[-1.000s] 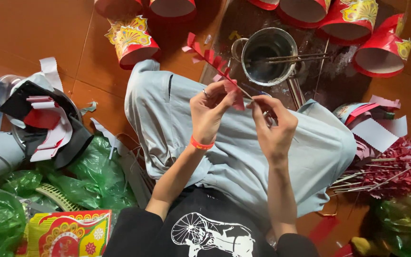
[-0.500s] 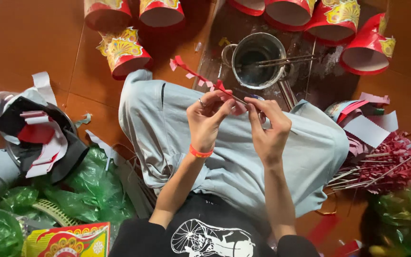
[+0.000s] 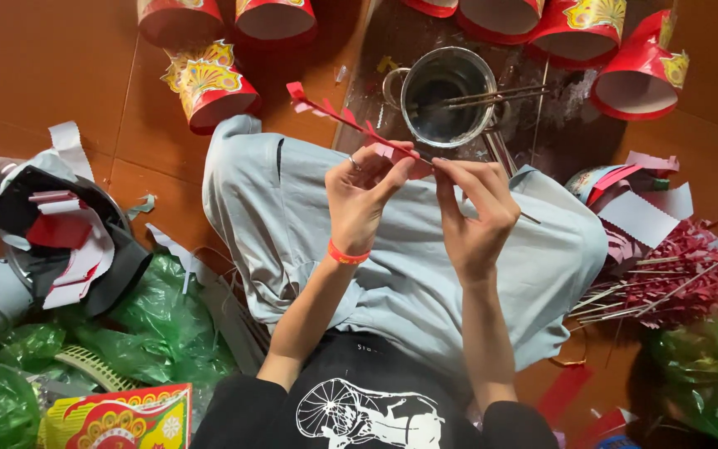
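Your left hand (image 3: 361, 199) pinches the thin stick wrapped in red fringed paper (image 3: 344, 119) between thumb and forefinger, closed tight on it just below the wrapped part. Your right hand (image 3: 474, 212) is closed on the same stick at the paper's lower end, fingertips touching the left's. The stick sits over your lap, above the pale grey-blue cloth of your trousers (image 3: 392, 258), near the round metal pot (image 3: 446, 96).

Long axis: diagonal. Wrapped end points up-left toward the red-and-gold paper cone (image 3: 207, 87); bare end runs down-right past the right hand (tip just visible).

To do this step well, I'd judge: keep the strip taut w/ the right hand, roll w/ the left, hold the wrap angle steady so the fringe spirals evenly. Don't crush the fringe. Finished red fringed sticks (image 3: 666, 287) lie at your right side.
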